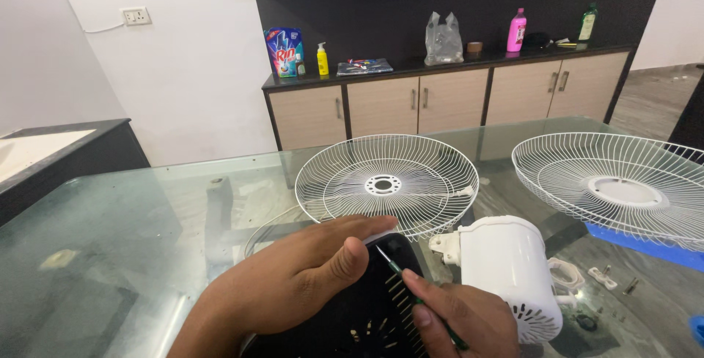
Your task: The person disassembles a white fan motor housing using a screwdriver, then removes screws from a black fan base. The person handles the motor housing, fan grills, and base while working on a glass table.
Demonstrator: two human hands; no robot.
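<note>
My left hand [293,277] rests flat on top of a black slotted fan cover [370,314] at the near edge of the glass table [132,233], holding it down. My right hand [462,318] grips a thin green-handled screwdriver [392,264], its tip touching the top rim of the black cover just beside my left thumb. A white fan motor housing [510,270] lies on its side right of my hands.
Two white wire fan grilles lie on the table, one in the middle [386,182] and one at the right [623,186]. Small white parts and screws [605,277] lie near the motor. A dark cabinet [447,98] with bottles and bags stands behind.
</note>
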